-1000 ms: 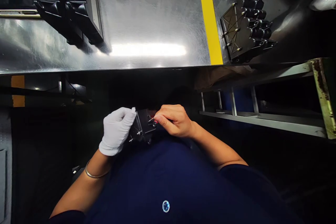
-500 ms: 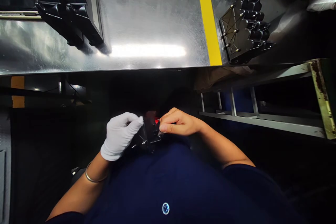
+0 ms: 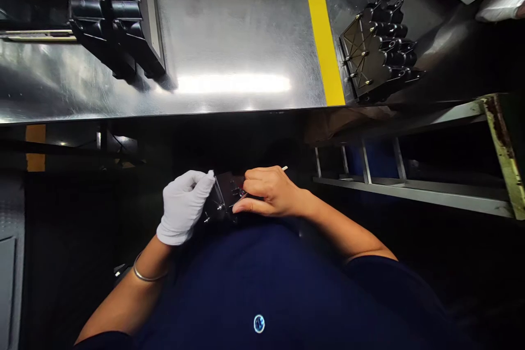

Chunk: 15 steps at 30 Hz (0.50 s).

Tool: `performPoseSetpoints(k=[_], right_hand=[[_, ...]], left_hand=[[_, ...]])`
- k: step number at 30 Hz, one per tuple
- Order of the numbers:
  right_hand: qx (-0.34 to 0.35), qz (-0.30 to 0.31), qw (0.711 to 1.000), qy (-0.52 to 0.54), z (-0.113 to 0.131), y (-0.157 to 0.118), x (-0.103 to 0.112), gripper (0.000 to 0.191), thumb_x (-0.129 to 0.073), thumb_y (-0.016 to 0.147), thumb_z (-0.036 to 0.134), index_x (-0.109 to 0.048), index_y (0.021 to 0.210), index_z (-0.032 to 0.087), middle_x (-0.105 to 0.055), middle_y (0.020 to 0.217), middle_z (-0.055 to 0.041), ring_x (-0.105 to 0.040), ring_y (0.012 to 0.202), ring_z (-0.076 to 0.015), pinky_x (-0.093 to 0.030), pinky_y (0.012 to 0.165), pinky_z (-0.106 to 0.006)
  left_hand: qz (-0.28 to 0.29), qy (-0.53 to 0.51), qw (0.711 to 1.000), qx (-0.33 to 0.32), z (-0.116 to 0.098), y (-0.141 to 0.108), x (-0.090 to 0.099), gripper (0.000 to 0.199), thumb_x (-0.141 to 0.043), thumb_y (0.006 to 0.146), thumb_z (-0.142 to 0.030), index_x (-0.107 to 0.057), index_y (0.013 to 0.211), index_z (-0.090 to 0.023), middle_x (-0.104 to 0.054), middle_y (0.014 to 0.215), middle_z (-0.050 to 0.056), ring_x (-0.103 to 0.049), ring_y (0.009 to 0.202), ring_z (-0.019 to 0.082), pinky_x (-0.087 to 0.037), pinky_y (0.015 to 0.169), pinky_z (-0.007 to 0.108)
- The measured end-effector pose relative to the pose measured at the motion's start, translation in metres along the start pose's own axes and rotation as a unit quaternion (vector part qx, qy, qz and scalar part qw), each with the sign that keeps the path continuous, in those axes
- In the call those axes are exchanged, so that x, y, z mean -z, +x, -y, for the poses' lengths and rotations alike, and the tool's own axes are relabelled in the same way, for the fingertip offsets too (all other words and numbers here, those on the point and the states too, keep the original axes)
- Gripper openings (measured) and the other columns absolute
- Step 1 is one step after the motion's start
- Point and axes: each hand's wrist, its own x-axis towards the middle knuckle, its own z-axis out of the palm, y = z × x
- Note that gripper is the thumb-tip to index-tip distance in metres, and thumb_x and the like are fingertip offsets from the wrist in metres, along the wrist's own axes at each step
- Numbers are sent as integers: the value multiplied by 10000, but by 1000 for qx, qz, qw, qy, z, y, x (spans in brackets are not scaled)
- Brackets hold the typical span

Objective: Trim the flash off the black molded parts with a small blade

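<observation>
My left hand (image 3: pixel 184 205), in a white glove, is closed on the edge of a black plastic part (image 3: pixel 223 188) held in front of my body. The part has thin ribs and small shiny pegs, and its lower side fades into the dark. My right hand (image 3: pixel 268 191) is bare and curled against the part's right side, thumb stretched towards it. From the back of that fist pokes the pale end of a slim tool (image 3: pixel 284 168); the fingers hide the rest, so its kind does not show.
Ahead lies a shiny metal table (image 3: pixel 229 27) with a yellow stripe (image 3: pixel 322 33). Black ribbed housings (image 3: pixel 117 16) stand on its left, and another black housing (image 3: pixel 375 52) on its right. A metal rack frame (image 3: pixel 410 191) is at right. Another person's gloved hand (image 3: pixel 500 3) shows at upper right.
My right hand has turned and slid slightly left over the part, and the tool's pale end now shows behind it. My left hand has shifted slightly left with the part.
</observation>
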Motion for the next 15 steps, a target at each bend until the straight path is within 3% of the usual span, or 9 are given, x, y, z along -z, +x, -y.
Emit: performPoseSetpoints(k=[4, 9, 11, 15], right_hand=[[-14, -42, 997, -66, -1, 5, -6, 546, -426, 934, 602, -541, 637, 158, -460, 619, 3, -391, 574, -95, -256, 530, -235], [-12, -79, 990, -116, -2, 8, -14, 567, -379, 964, 568, -489, 584, 163, -433, 606, 1, -355, 568, -99, -242, 534, -244], [-36, -60, 992, -102, -2, 7, -14, 570, -353, 974, 564, -468, 583, 166, -421, 597, 6, -350, 557, -94, -227, 524, -246], [-43, 72, 994, 63, -4, 5, -5, 570, -321, 991, 548, -445, 583, 168, -437, 564, 29, -374, 501, -62, -265, 504, -218]], left_hand=[[-16, -12, 999, 38, -3, 0, -2, 429, -571, 799, -480, -446, 487, -213, -371, 481, -41, -328, 464, 101, -304, 427, 240], [-21, -12, 997, 72, -3, 0, -4, 465, -534, 834, -513, -423, 498, -211, -369, 502, -37, -322, 487, 104, -289, 430, 241], [-19, -14, 997, 79, -3, 0, -5, 464, -533, 836, -513, -434, 500, -210, -378, 503, -35, -327, 484, 106, -293, 428, 241], [-15, -5, 996, 83, -5, 2, -5, 467, -532, 835, -509, -420, 488, -217, -372, 494, -34, -334, 484, 113, -308, 430, 244]])
